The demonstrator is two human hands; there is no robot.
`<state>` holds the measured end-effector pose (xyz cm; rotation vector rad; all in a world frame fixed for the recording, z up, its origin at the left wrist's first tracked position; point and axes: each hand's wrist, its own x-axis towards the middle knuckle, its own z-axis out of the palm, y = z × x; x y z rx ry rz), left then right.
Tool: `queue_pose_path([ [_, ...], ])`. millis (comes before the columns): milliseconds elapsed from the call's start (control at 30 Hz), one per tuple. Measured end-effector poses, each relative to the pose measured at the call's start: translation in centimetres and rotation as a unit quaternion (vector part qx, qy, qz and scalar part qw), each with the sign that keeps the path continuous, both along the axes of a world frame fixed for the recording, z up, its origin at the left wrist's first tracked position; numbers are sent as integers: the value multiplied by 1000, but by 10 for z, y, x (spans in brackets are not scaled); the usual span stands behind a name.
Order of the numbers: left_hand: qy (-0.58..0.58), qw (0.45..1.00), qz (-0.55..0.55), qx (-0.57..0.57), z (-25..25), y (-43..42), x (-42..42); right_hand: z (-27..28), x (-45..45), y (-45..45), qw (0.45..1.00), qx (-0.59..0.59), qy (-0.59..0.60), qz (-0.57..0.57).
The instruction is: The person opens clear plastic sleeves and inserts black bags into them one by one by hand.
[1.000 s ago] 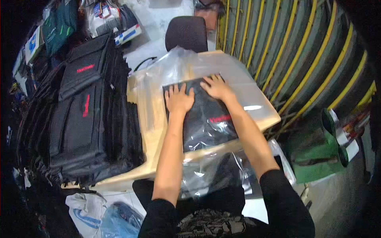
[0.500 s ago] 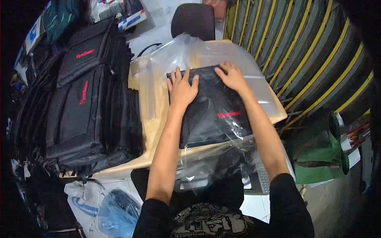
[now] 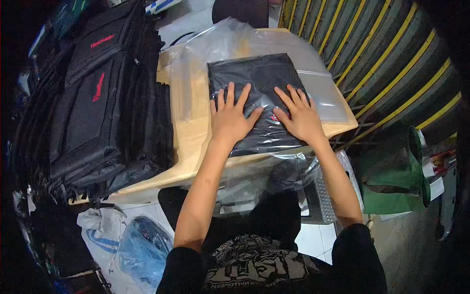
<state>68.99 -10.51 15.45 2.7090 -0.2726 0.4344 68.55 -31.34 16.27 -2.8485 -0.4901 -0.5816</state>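
A black bag lies flat inside a clear plastic sleeve on the wooden table. The sleeve's open end hangs over the table's front edge. My left hand rests palm down on the left part of the bag, fingers spread. On the right part lies my right hand, also flat with fingers apart, covering most of the red lettering. More clear plastic sleeves lie under and behind the bag.
Tall stacks of black bags with red lettering fill the table's left side. Behind the table is a dark chair. Yellow-edged slats stand at the right, above a green bag. Blue plastic lies on the floor.
Both hands have slid from the bag's far edge toward its middle, nearer to me. The view has tilted, so the table and bag appear higher in the frame.
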Motion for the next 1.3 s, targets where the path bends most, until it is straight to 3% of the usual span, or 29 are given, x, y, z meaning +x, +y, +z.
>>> queue_pose_path([
  [100,-14,999,-24,-35,0,6,-1,0,1,-2,999,31,15,14],
  [133,-59,996,-18,-62,6,6,-10,7,-1,-1,998,52,-33,25],
  [233,-82,970,-7,-231,25,26,-59,43,-37,-9,968,243,-17,-57],
  [300,-38,981,64,-178,23,41,-109,44,-65,-25,955,209,-90,-189],
  [367,71,959,76,-263,31,46,-151,33,-89,-31,946,214,-34,-240],
  [400,77,934,78,-341,24,46,-166,26,-100,-35,940,215,-3,-266],
  [467,89,866,74,-486,11,47,-184,-3,-110,-46,894,392,47,-212],
  [533,137,778,117,-602,3,57,-184,-27,-119,-51,820,533,90,-187],
  [600,207,690,151,-677,11,71,-181,-14,-133,-52,712,645,221,-166],
  [633,230,685,141,-677,16,76,-180,-10,-140,-53,647,693,281,-151],
  [667,246,687,137,-670,15,82,-180,-13,-148,-58,620,698,319,-162],
  [767,306,698,109,-639,9,91,-179,-25,-165,-54,583,716,378,-60],
  [833,389,709,81,-582,3,94,-181,-24,-177,-44,560,711,409,-117],
  [867,392,678,85,-616,9,86,-187,-35,-183,-49,574,692,428,-88],
  [967,392,698,82,-594,-11,89,-201,-39,-202,-57,674,586,449,-22],
  [1033,392,658,64,-640,-15,99,-206,-24,-208,-53,640,617,458,-20],
  [1067,394,638,72,-658,-3,100,-207,-32,-207,-58,581,679,449,-7],
  [1100,397,617,81,-675,8,100,-207,-36,-205,-59,599,650,467,-30],
  [1167,398,662,76,-631,11,102,-204,-35,-201,-58,632,585,503,-77],
  [1233,386,724,68,-567,-3,109,-199,-34,-201,-51,613,625,481,-46],
  [1300,363,724,37,-585,-7,109,-199,-29,-204,-47,621,630,464,-50],
])
